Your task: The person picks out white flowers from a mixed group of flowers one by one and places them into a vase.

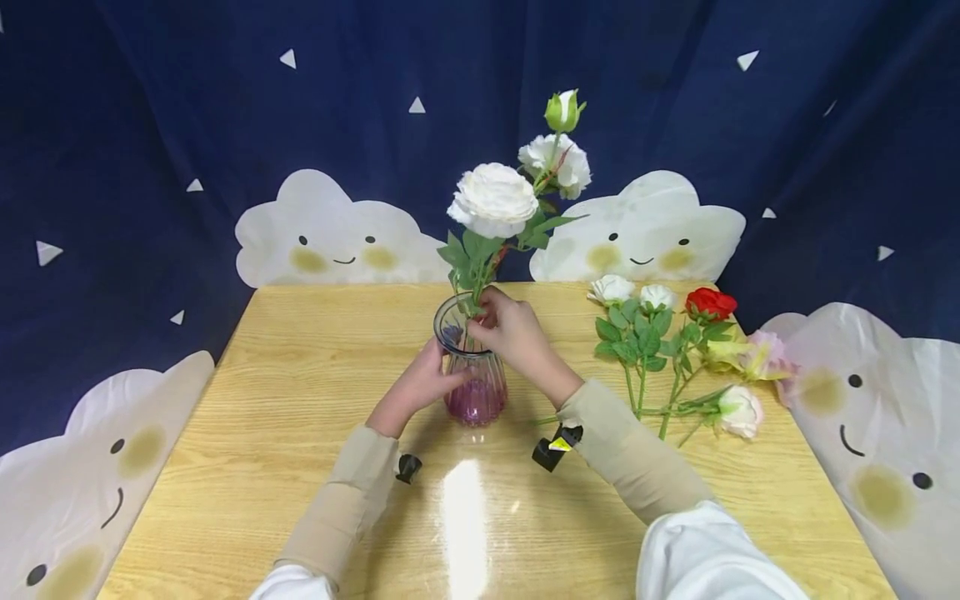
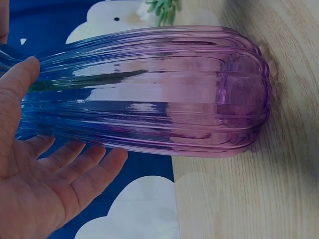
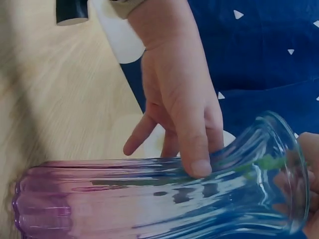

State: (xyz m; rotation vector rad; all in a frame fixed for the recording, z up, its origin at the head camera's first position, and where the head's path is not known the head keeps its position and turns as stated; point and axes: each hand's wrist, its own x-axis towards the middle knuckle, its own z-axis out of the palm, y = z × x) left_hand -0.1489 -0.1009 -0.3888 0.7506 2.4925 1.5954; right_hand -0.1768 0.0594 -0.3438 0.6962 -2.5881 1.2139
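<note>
A ribbed glass vase (image 1: 477, 398), pink at the base and bluish towards its flared mouth, stands upright on the table. My left hand (image 1: 422, 382) holds its neck from the left; in the right wrist view the left thumb (image 3: 201, 167) lies against the glass. At the rim, my right hand (image 1: 519, 332) pinches the green stem of a white flower (image 1: 492, 200) with a large ruffled bloom. Behind it rise a second white bloom (image 1: 576, 171) and a bud (image 1: 564, 112); whether they share that stem I cannot tell. Through the glass (image 2: 199, 94), a dark green stem shows inside.
On the table's right lie loose flowers: white ones (image 1: 612, 289), a red rose (image 1: 710, 304), a pink and yellow flower (image 1: 761, 357) and a pale rose (image 1: 740, 411). Black devices (image 1: 551, 450) sit by both wrists. Cloud cutouts (image 1: 337, 229) and a dark blue curtain (image 1: 465, 50) border the table.
</note>
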